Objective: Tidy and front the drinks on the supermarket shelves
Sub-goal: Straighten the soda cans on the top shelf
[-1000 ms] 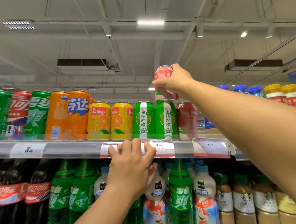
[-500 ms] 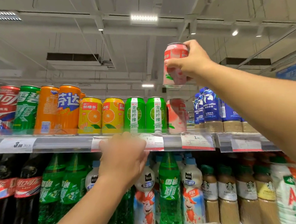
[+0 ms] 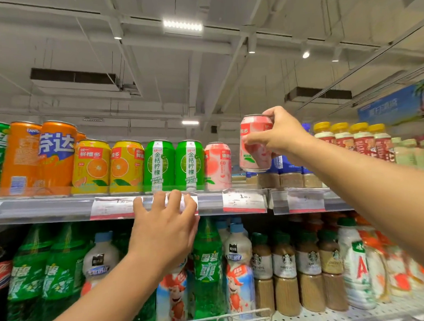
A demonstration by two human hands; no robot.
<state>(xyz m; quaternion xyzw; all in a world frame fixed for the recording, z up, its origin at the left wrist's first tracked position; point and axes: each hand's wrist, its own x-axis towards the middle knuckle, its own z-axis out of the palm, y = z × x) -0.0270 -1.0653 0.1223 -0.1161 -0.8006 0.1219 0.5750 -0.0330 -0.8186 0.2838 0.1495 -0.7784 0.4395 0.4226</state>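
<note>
The right hand (image 3: 282,133) grips a pink can (image 3: 254,146), held nearly upright with its top leaning slightly left, in the air just right of another pink can (image 3: 218,166) on the top shelf (image 3: 49,209). The left hand (image 3: 164,226) rests open, fingers on the shelf's edge.

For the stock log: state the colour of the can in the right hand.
Pink with a red label patch: the can gripped by the right hand, clearest in the head view.
</note>
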